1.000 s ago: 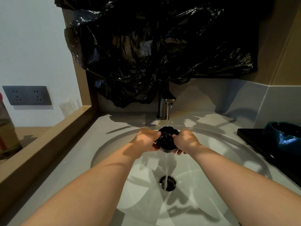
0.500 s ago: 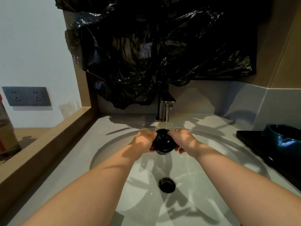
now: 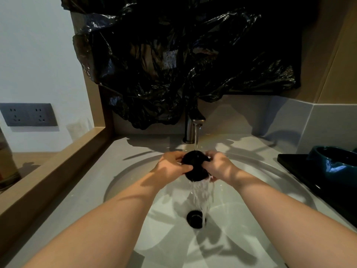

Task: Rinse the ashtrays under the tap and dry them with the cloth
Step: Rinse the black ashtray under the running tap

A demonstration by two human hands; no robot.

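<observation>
Writing: a pale label patch on the black plastic bag hung over the wall behind the tap; too blurred to read.

Black ashtray: held over the sink basin, straight under the tap. The water stream hits its top and spills off its underside in a sheet towards the drain.

Left grip: bare hand, fingers curled round the ashtray's left side, thumb across the near face. Right grip: fingers curled round the right side. The ashtray sits between the two, touching both.

Second ashtray, dark blue ashtray: stands on a black tray on the grey bench, right of the basin and well apart from both grips; cut off by the frame edge.

Hard to make out: the black ashtray's rim and notches, lost in its dark glaze and the water. The tap's upper part merges into the bag. Fingertips of both grips are hidden behind the ashtray. A brownish object at the far left is cut off; cannot tell what it is. Grey socket plate on the left wall.
</observation>
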